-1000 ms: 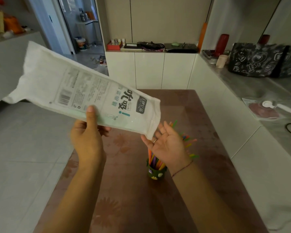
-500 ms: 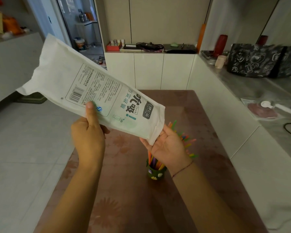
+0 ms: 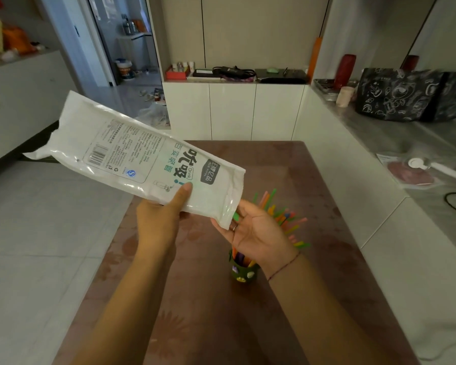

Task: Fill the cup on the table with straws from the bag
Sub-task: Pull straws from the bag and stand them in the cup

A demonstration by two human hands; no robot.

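Above the near half of the table point(image 3: 274, 325), the bag point(image 3: 142, 159) is held clear of the surface by the left hand point(image 3: 161, 222). The thumb point(image 3: 185, 190) presses on the printed face. The fingers are underneath and hidden, so the grip is a clamp across the bag's lower edge, close to the mouth end.

Long axis: the bag runs from its closed end, high at the person's left, down to its mouth, low at the right. The tilt is moderate, mouth downward.

The right hand point(image 3: 256, 230) sits directly under the mouth, palm up, fingers relaxed and apart, gripping nothing that can be confirmed. One green straw end point(image 3: 236, 216) shows at the mouth, touching or just beside the fingers; whether it is pinched cannot be told.

The cup point(image 3: 244, 271) stands upright on the table below the right wrist, partly covered by it. It already holds straws point(image 3: 282, 214), which fan out past the right hand.

Assessment: the right hand is the nearer hand to the mouth and is placed to receive. The cup lies below and slightly nearer than the mouth, not in line with the bag's axis. Straws leaving the bag will therefore need catching and carrying down, or the mouth must be brought over the cup rim.
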